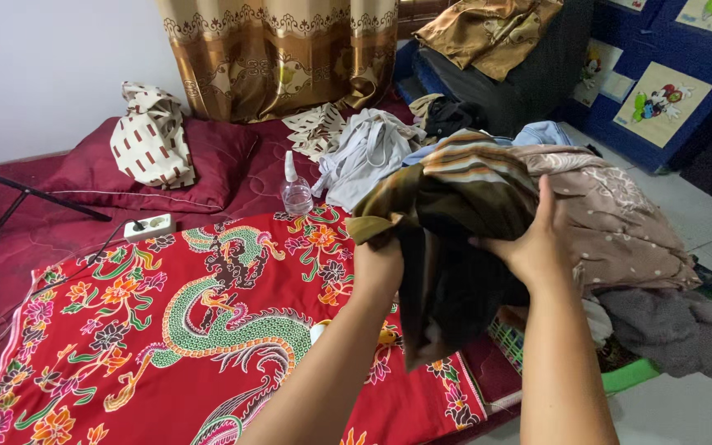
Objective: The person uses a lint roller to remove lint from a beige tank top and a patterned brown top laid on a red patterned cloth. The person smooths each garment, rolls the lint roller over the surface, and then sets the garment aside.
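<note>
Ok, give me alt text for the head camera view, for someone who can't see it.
Both hands, left hand and right hand, hold up a dark brown striped garment above a red dragon-print cloth spread on a maroon mattress. A heap of clothes sits in a green laundry basket at right; a spray bottle and power strip lie behind.

Both bare forearms rise from the lower edge of the view and lean inward toward each other. The left hand [378, 268] is curled into a closed grip, knuckles toward the camera, fingers hidden. The right hand [529, 243] stands higher, its back to the camera, thumb spread wide and fingers pressed flat, wrist nearly straight.
</note>
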